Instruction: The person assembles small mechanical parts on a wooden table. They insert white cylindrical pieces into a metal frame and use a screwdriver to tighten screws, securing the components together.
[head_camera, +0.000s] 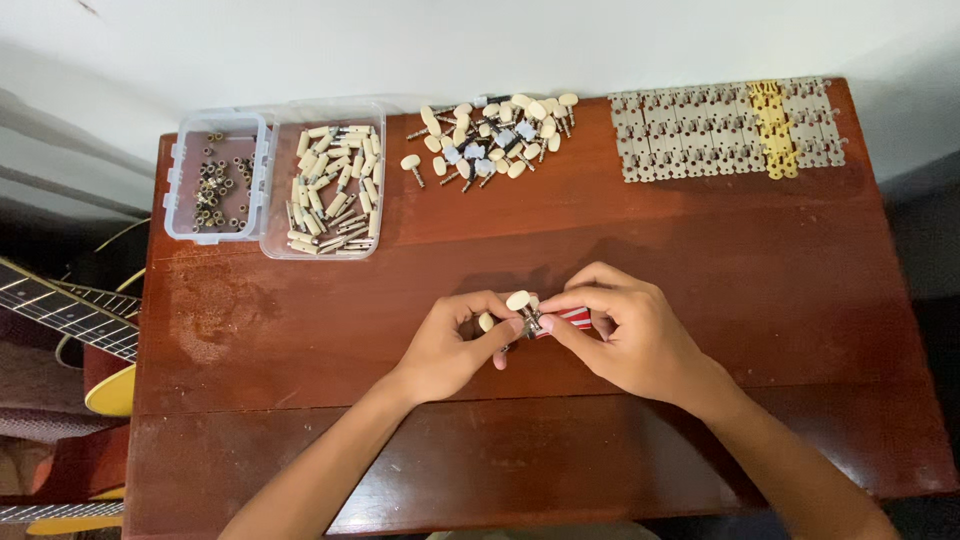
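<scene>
Over the middle of the brown wooden table (300, 330), my left hand (455, 345) pinches a small metal tuning peg part with cream knobs (517, 301). My right hand (625, 335) meets it from the right, its fingers closed on a tool with a red and white striped handle (574, 318) pressed to the same part. The part's metal body is mostly hidden between my fingertips.
A clear box of small dark metal rings (215, 180) and a clear box of cream pegs (332, 190) sit at the back left. A loose heap of cream-knobbed pegs (495, 135) lies at the back centre. Rows of metal plates (725, 130) lie at the back right. A guitar (70, 320) lies left of the table.
</scene>
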